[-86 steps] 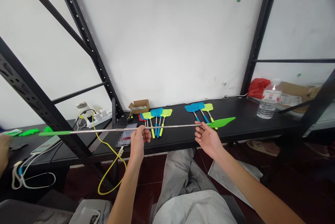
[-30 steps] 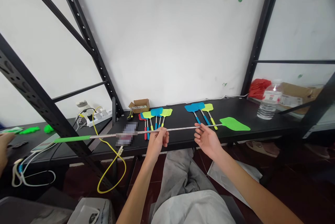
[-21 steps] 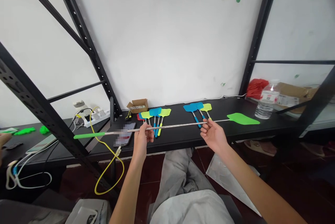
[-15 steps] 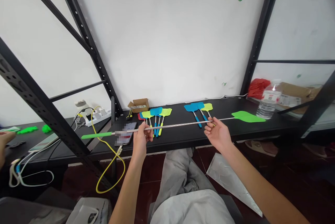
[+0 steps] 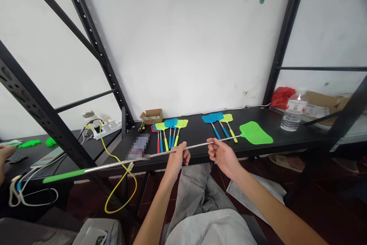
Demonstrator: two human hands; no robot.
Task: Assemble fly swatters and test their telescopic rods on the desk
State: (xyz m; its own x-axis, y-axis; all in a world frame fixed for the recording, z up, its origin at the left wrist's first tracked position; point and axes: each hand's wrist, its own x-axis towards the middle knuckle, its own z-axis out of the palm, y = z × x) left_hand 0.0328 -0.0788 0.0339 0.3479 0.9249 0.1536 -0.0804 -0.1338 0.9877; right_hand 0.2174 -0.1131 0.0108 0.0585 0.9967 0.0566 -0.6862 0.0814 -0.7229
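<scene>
Across the front of the black shelf stretches a long green fly swatter (image 5: 256, 133) with a thin metal shaft and a green handle at far left. My left hand (image 5: 178, 158) is closed round the middle of its shaft. Nearer the swatter's head, my right hand (image 5: 222, 154) pinches the same shaft between thumb and fingers. The perforated head is turned broad side up over the shelf. Behind my left hand lies a fan of several red, blue and yellow-green fly swatters (image 5: 171, 122). Farther right, behind my right hand, lie two blue swatters (image 5: 216, 119) and a yellow-green one (image 5: 228, 118).
A clear water bottle (image 5: 293, 112) stands at right beside a red bag (image 5: 282, 97). A small cardboard box (image 5: 151, 116), a blurred phone (image 5: 139, 145) and a white power strip (image 5: 107, 129) sit left. A yellow cable (image 5: 134, 193) hangs off the edge. Another person's hand (image 5: 5, 152) shows far left.
The held swatter has shifted left and its handle end has dropped. Its head has rolled to show its broad face. My left hand moved right along the shaft; my right hand moved left.
</scene>
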